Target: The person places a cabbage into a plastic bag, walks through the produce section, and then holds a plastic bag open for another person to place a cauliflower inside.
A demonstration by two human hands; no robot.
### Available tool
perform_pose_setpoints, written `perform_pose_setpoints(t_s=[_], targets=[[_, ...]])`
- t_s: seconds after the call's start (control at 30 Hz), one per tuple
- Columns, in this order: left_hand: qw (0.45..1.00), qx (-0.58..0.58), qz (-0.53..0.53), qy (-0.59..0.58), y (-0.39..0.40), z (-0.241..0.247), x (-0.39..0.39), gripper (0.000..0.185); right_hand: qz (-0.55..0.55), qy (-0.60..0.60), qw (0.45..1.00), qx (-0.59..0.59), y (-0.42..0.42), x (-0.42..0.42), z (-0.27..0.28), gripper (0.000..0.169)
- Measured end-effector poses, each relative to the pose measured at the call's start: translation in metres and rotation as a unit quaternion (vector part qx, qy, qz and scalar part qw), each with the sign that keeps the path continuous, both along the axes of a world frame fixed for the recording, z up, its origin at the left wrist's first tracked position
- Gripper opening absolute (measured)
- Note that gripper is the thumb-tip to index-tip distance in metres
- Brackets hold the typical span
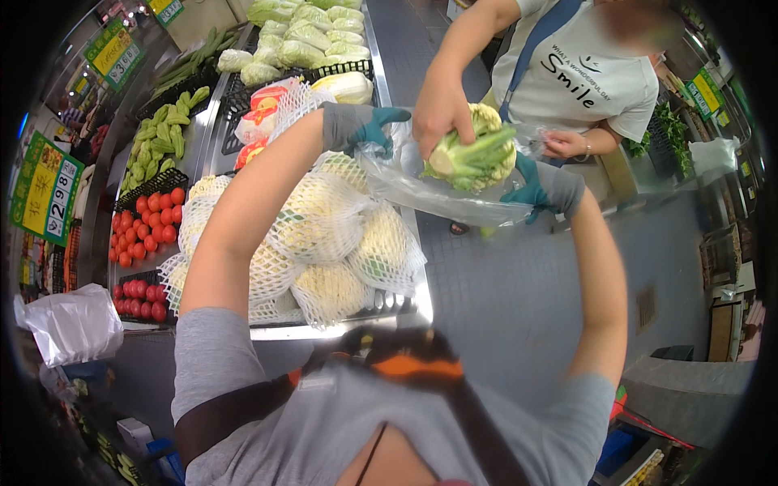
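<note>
A clear plastic bag (pixel 450 206) is stretched wide between my two gloved hands. My left hand (pixel 372 129), in a grey and teal glove, grips one side of its mouth. On the opposite side my right hand (pixel 535 187), gloved alike, pinches the rim. Another person's bare hand (pixel 440 118) holds a cauliflower (pixel 468 155) at the bag's mouth, its cut stem and green leaves turned towards me. How far it is inside the bag I cannot tell. That person's other hand (pixel 564 144) is beside a piece of clear plastic.
Cauliflowers in white foam nets (pixel 322 219) are heaped on the metal stall (pixel 340 331) to my left. Beyond them lie napa cabbages (pixel 304 36); tomatoes (pixel 149 225) sit farther left. A person in a white T-shirt (pixel 577 73) stands opposite. A roll of plastic bags (pixel 79 325) hangs at left.
</note>
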State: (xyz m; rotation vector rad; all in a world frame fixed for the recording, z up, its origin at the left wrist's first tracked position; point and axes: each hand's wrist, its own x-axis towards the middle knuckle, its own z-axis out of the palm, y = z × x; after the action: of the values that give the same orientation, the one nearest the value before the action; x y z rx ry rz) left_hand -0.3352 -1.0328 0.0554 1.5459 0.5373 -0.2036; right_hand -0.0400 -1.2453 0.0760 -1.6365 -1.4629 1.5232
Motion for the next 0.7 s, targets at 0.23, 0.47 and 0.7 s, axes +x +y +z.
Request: perform_pose_setpoints(t_s=[0.23, 0.47, 0.7], targets=[[0.973, 0.217, 0.074, -0.03, -0.001, 0.009, 0.004, 0.077, -0.017, -0.077, 0.995, -0.056, 0.003, 0.011, 0.031, 0.087], [0.964, 0.165, 0.196, -0.076, -0.032, 0.028, 0.018, 0.048, -0.173, -0.055, 0.973, 0.145, -0.011, 0.043, 0.012, 0.022], [0.939, 0.305, 0.158, -0.034, -0.087, 0.045, 0.056, 0.024, -0.187, 0.099, 0.943, 0.257, -0.02, 0.018, 0.029, 0.022]])
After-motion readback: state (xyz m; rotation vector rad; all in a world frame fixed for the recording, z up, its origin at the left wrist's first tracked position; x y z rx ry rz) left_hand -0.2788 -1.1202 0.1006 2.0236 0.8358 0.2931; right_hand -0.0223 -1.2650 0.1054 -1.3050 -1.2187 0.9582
